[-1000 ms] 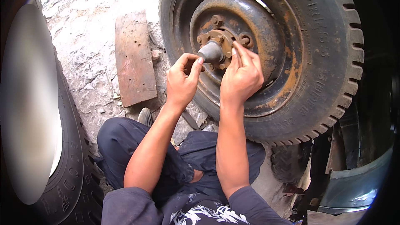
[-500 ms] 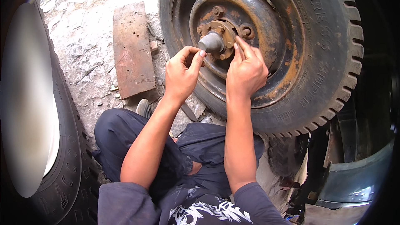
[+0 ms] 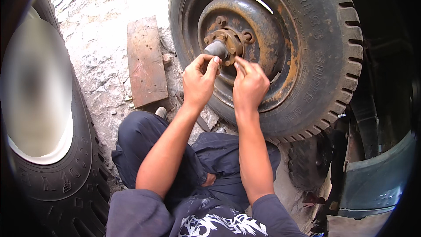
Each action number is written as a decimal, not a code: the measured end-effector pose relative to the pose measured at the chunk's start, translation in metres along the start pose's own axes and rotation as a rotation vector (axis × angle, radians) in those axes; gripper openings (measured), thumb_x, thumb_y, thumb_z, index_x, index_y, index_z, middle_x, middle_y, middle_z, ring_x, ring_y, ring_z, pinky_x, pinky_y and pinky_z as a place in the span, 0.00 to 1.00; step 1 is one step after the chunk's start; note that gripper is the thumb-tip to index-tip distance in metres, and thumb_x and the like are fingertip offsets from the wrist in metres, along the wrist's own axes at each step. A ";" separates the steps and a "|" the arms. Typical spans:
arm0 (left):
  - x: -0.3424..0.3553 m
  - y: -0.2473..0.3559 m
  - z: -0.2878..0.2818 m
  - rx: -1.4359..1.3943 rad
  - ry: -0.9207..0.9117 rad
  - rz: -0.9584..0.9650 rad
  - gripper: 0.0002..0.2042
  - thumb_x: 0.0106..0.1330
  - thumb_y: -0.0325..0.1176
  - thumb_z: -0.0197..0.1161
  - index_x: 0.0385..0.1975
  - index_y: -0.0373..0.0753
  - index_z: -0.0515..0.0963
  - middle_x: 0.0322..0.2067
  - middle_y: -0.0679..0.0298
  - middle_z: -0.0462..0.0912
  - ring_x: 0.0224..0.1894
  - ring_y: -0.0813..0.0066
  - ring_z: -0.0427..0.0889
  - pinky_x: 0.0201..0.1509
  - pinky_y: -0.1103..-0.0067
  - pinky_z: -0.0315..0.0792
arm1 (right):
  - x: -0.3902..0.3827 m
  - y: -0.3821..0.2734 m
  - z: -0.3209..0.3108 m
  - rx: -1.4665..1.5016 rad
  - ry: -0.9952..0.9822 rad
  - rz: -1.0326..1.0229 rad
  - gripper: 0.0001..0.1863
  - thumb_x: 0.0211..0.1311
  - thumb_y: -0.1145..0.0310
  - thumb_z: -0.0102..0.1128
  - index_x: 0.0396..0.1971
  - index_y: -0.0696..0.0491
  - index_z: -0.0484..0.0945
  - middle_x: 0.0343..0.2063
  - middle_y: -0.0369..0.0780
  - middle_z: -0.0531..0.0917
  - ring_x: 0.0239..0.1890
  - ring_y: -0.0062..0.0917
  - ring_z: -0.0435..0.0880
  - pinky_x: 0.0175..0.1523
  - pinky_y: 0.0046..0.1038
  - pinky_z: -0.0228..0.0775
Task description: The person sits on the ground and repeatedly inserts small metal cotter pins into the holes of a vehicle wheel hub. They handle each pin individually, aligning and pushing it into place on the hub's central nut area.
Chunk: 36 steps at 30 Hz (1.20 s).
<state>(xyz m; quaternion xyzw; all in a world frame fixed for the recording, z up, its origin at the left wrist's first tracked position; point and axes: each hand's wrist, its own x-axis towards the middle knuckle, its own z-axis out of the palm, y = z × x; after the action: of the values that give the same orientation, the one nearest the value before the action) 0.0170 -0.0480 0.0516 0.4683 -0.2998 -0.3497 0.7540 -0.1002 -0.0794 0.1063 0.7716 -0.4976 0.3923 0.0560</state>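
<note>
In front of me a rusty wheel rim [image 3: 293, 72] with a black tyre [image 3: 326, 57] stands upright. A grey rounded hub cap [image 3: 215, 49] juts from its centre, ringed by a brown bolted flange [image 3: 234, 43]. Just below the cap is my left hand [image 3: 198, 83], thumb and forefinger pinched together. Whatever lies in that pinch is too small or hidden to name. My right hand [image 3: 251, 87] has its thumb and fingertips closed at the flange's lower right edge, by the bolts. What those fingers hold, if anything, I cannot make out.
A curved, reddish-brown plate with small holes [image 3: 148, 63] lies on the rough stone ground [image 3: 98, 48]. Another tyre [image 3: 57, 182] with a pale rim stands close on my left. Behind my right arm are a smaller black tyre [image 3: 309, 162] and a dark green panel [image 3: 372, 188].
The view has shifted a little. My right fingertips have moved down along the flange's edge, nearer to the left hand. The left hand stays pinched, slightly farther right under the cap.
</note>
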 end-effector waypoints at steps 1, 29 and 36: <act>-0.003 0.004 0.006 -0.023 0.016 -0.025 0.10 0.79 0.34 0.68 0.41 0.32 0.88 0.29 0.66 0.89 0.32 0.85 0.84 0.38 0.80 0.77 | -0.008 0.005 -0.002 0.062 0.017 -0.016 0.12 0.62 0.79 0.75 0.45 0.53 0.94 0.36 0.44 0.92 0.37 0.37 0.93 0.44 0.36 0.84; -0.103 -0.087 -0.007 0.697 -0.491 -0.186 0.21 0.73 0.39 0.72 0.57 0.29 0.85 0.45 0.37 0.89 0.50 0.42 0.91 0.52 0.58 0.84 | -0.199 0.071 0.044 0.363 0.102 0.309 0.12 0.72 0.75 0.72 0.51 0.58 0.81 0.36 0.43 0.93 0.40 0.27 0.95 0.43 0.28 0.85; -0.082 -0.079 -0.020 0.618 -0.387 -0.194 0.14 0.76 0.35 0.69 0.53 0.35 0.89 0.36 0.52 0.94 0.36 0.66 0.95 0.43 0.70 0.85 | -0.206 0.063 0.039 0.792 -0.068 0.302 0.28 0.74 0.74 0.64 0.71 0.61 0.71 0.51 0.52 0.89 0.46 0.28 0.91 0.46 0.26 0.85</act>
<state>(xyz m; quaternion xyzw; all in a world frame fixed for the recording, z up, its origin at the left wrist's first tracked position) -0.0344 0.0036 -0.0386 0.6252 -0.4824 -0.3947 0.4696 -0.1710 0.0196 -0.0757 0.6644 -0.4176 0.5312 -0.3193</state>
